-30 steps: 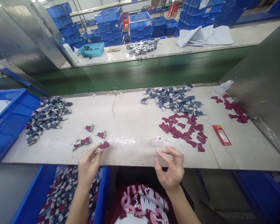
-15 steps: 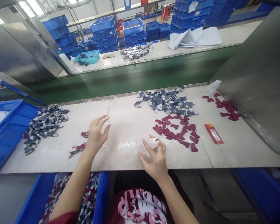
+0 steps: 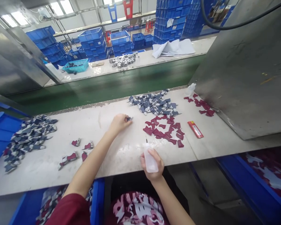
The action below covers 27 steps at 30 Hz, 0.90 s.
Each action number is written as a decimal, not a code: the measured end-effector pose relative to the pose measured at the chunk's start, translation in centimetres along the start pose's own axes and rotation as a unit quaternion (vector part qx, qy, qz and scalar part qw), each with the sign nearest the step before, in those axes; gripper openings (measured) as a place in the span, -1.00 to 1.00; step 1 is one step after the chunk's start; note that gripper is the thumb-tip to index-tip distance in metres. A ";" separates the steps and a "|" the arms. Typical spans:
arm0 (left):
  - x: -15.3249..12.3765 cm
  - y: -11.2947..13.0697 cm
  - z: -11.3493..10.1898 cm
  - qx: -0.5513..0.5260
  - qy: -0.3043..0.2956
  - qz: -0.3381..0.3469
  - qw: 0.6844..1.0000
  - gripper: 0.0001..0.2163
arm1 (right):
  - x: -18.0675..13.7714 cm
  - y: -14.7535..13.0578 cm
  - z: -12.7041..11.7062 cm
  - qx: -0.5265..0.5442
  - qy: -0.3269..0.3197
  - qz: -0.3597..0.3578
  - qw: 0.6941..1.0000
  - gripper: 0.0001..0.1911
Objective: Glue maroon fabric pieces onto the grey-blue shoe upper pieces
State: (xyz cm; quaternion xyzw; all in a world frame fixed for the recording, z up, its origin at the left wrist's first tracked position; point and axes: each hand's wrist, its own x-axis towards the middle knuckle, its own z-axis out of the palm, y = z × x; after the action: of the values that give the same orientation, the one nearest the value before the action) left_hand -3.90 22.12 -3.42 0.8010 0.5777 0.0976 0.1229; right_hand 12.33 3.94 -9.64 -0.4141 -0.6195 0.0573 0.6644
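Observation:
In my right hand (image 3: 158,165) is a white squeeze bottle (image 3: 151,160) with a thin needle tip pointing up and away from me. My left hand (image 3: 119,123) pinches a small navy-and-grey piece (image 3: 129,118) at its fingertips, over the table left of the piles. A heap of navy-and-grey pieces (image 3: 154,103) lies to the right of that hand. Flat maroon pieces (image 3: 162,126) are scattered just in front of the heap. Several maroon-and-grey pieces (image 3: 71,157) lie left of my left forearm.
Another navy-and-grey heap (image 3: 30,137) sits beside a blue bin (image 3: 4,131) at the left. A red packet (image 3: 195,129) lies right of the maroon pieces. A metal panel (image 3: 248,78) bounds the right side. Beyond the table runs a green belt (image 3: 103,90).
My left hand has moved right and now pinches a navy-and-grey piece. The right hand, earlier with fingers spread, is wrapped round the bottle. More maroon-and-grey pieces show at the left.

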 end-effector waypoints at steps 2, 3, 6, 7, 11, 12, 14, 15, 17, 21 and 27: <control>-2.4 0.1 -0.2 -0.008 -0.011 0.023 1.000 -0.64 | -0.7 0.3 -0.3 -0.034 0.051 0.030 0.998 -0.57; -3.3 0.0 -0.3 -0.012 -0.018 0.039 0.999 -0.50 | -1.0 0.5 -0.4 -0.047 0.070 0.052 0.995 -0.60; -5.1 -0.3 -0.4 -0.028 -0.061 0.096 0.993 -0.34 | -1.6 0.8 -0.7 -0.043 0.086 0.139 0.986 -0.63; -5.4 -0.4 -0.3 -0.033 -0.076 0.113 0.990 -0.41 | -1.6 0.8 -0.7 -0.029 0.089 0.169 0.981 -0.64; -6.0 -0.6 -0.1 -0.038 -0.071 0.149 0.986 -0.67 | -1.2 0.6 -0.8 0.033 0.118 0.272 0.954 -0.66; -6.2 -0.5 -0.1 -0.039 -0.067 0.161 0.984 -0.70 | -1.1 0.6 -0.8 0.045 0.126 0.289 0.948 -0.66; -6.7 -0.2 -0.1 -0.052 -0.070 0.189 0.978 -0.74 | -1.0 0.5 -0.7 0.062 0.138 0.307 0.940 -0.67; -7.0 0.0 0.0 -0.062 -0.071 0.200 0.975 -0.77 | -0.9 0.5 -0.7 0.067 0.143 0.312 0.937 -0.68; -7.6 0.6 0.2 -0.064 -0.061 0.204 0.975 -0.80 | -0.8 0.5 -0.7 0.076 0.147 0.320 0.933 -0.68; -9.2 2.3 0.7 0.033 -0.024 0.130 0.991 -0.54 | -0.3 0.2 -1.1 0.080 0.159 0.324 0.929 -0.69; -12.4 2.8 0.6 0.006 -0.036 0.108 0.993 -0.38 | 0.0 0.0 -1.9 0.026 0.132 0.308 0.942 -0.68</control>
State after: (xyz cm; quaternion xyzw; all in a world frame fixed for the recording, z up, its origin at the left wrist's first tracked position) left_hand -5.10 9.48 -3.30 0.8626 0.4833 0.0776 0.1276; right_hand 14.03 3.02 -9.44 -0.5716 -0.3667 0.2202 0.7002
